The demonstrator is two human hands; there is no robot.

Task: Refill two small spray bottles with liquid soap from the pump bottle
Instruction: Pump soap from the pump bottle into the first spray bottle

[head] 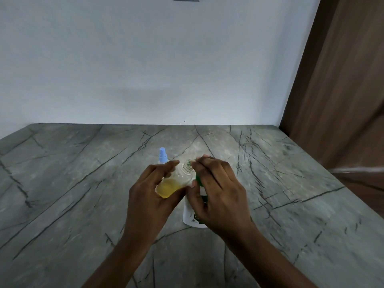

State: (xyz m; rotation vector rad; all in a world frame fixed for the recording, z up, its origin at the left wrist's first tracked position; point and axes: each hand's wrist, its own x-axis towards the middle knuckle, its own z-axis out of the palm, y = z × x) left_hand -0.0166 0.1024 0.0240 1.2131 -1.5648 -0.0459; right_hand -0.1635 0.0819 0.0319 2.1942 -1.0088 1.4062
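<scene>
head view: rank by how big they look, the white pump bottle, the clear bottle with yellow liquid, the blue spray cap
1. White pump bottle, though partly hidden by the right hand.
2. Clear bottle, similar, unsure.
3. Blue spray cap, smallest, farther away.

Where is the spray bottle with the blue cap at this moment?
The blue-capped spray bottle stands on the countertop, centre of the head view, just behind the left hand.

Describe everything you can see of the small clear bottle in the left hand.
The small clear bottle looks like see-through plastic, with its spray top off and a bare threaded neck. Yellow liquid fills roughly its lower half. It is tilted, neck pointing up and to the right. The left hand wraps its body, above the grey counter. The right hand is at its neck.
</scene>
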